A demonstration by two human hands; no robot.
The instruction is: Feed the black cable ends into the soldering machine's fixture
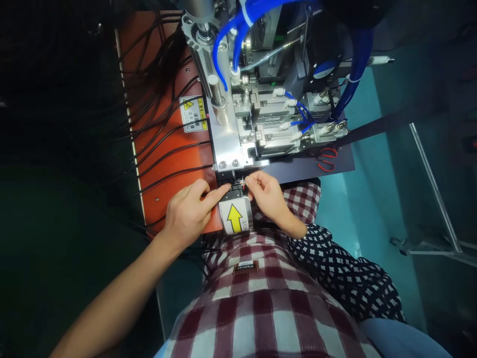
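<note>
My left hand (190, 210) lies palm down at the machine's front. One finger is stretched out, its tip on a small black fixture (234, 191); the other fingers are bent and partly hidden. A dark cable (158, 220) runs up to this hand and goes out of sight beneath it. From the other side, my right hand (269, 195) pinches thumb and forefinger together on thin wire ends (243, 184), with red and pale bits showing. The ends sit at the fixture's right edge, too small to make out fully. Just below is a label with a yellow arrow (234, 218).
A metal machine (229, 141) with pneumatic cylinders and blue air hoses (219, 49) rises directly beyond my hands. Several black cables (175, 171) lie across the orange top (149, 186) at left. Red-handled snips (328, 159) rest on the dark plate (298, 170) at right.
</note>
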